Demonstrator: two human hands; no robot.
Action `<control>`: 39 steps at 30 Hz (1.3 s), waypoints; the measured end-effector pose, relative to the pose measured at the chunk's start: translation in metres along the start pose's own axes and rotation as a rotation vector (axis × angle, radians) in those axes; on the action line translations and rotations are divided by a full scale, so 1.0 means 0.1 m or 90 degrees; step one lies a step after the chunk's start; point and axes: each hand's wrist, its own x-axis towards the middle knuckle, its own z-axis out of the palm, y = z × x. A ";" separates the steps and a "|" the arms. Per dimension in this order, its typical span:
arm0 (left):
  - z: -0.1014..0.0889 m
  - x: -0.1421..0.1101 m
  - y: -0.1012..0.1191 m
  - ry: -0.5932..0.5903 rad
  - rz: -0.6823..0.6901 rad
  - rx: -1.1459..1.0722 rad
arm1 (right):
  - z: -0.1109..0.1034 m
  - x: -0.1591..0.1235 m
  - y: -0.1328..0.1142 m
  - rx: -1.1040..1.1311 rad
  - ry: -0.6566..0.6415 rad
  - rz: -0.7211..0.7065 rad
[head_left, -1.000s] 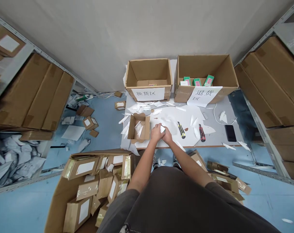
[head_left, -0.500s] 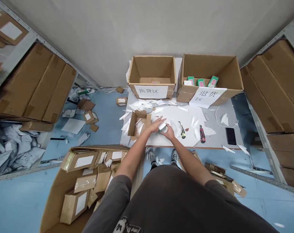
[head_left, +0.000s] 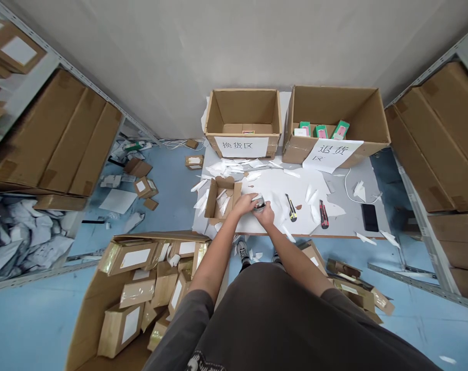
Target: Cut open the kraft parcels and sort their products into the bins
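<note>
Over the near edge of the table, both my hands hold a small pale box (head_left: 259, 202) with a dark top or inside. Its contents are too small to make out. My left hand (head_left: 244, 204) closes on its left side, and my right hand (head_left: 265, 215) grips it from the right and below. Just left of my left hand stands an open small carton (head_left: 237, 194) with white paper strips in it. To the right of my right hand lie a yellow-and-black box cutter (head_left: 291, 208) and a red-and-black box cutter (head_left: 324, 214).
Two big cartons with paper signs, a left carton (head_left: 212, 116) and a right carton (head_left: 368, 118), stand at the table's back; the right one holds green-and-white boxes (head_left: 321, 132). A phone (head_left: 369, 217) lies at right. Beside me is a large carton (head_left: 83, 314) of parcels.
The small box has turned in my hands, so its dark part now shows where a pale face was. My left fingers have gone from spread to closed on it.
</note>
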 end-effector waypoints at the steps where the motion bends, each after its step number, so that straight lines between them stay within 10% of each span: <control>1: -0.03 0.03 -0.02 0.006 -0.011 -0.019 | -0.01 -0.01 -0.01 -0.013 -0.003 0.002; 7: -0.03 0.16 0.05 0.182 -0.022 0.064 | -0.06 0.00 -0.05 -0.059 -0.005 0.004; 13: 0.02 0.14 -0.01 0.156 0.046 0.124 | -0.27 0.07 -0.03 -0.062 -0.044 -0.056; 19: 0.19 0.01 -0.28 -0.030 0.135 -0.050 | -0.53 0.24 -0.04 0.090 -0.068 -0.152; 39: 0.52 -0.05 -0.30 0.067 -0.007 -0.271 | -0.84 0.44 -0.71 -0.357 -0.174 -0.210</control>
